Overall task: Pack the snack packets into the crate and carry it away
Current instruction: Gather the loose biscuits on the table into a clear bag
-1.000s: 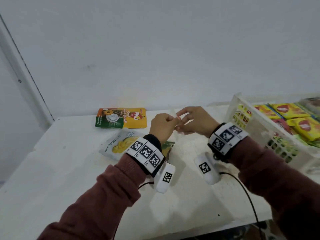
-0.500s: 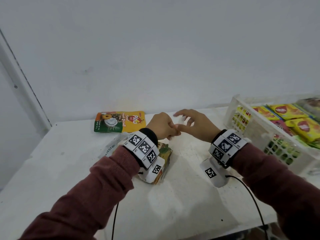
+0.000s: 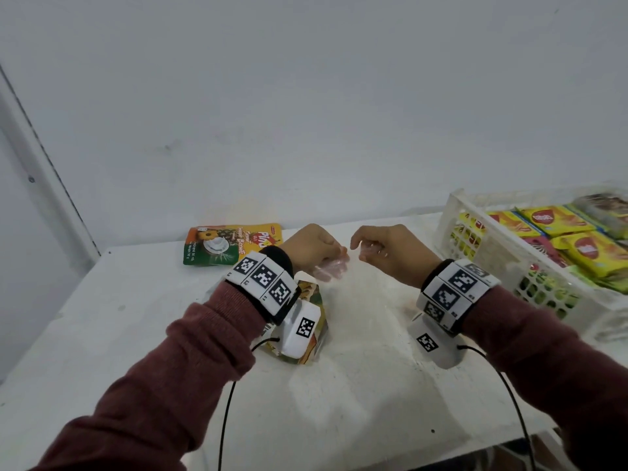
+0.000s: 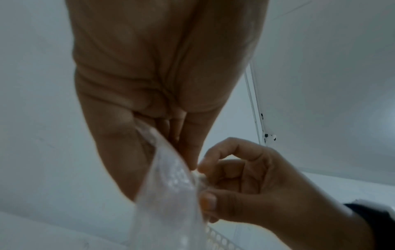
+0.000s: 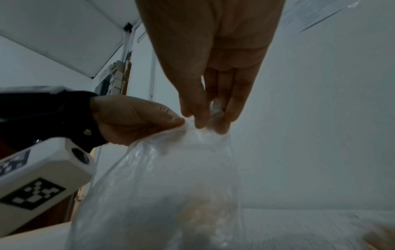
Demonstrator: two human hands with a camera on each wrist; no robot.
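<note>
Both hands are raised above the middle of the white surface [image 3: 356, 385], pinching the top edge of a clear plastic bag [image 5: 171, 186] between them. The left hand [image 3: 311, 248] grasps one corner with thumb and curled fingers; the right hand [image 3: 390, 251] nips the neighbouring stretch of the rim with its fingertips [image 5: 222, 125]. The bag hangs down from that edge, with something pale and blurred inside.

The white crate [image 3: 503, 266] stands at the right edge of the surface, holding yellow and red snack packets [image 3: 588, 249]. One orange-and-green packet [image 3: 231, 244] lies flat near the back wall, left of the hands. Another packet [image 3: 314, 297] lies under the left wrist, mostly hidden. Bare surface stretches between the hands and the near edge, and to the left.
</note>
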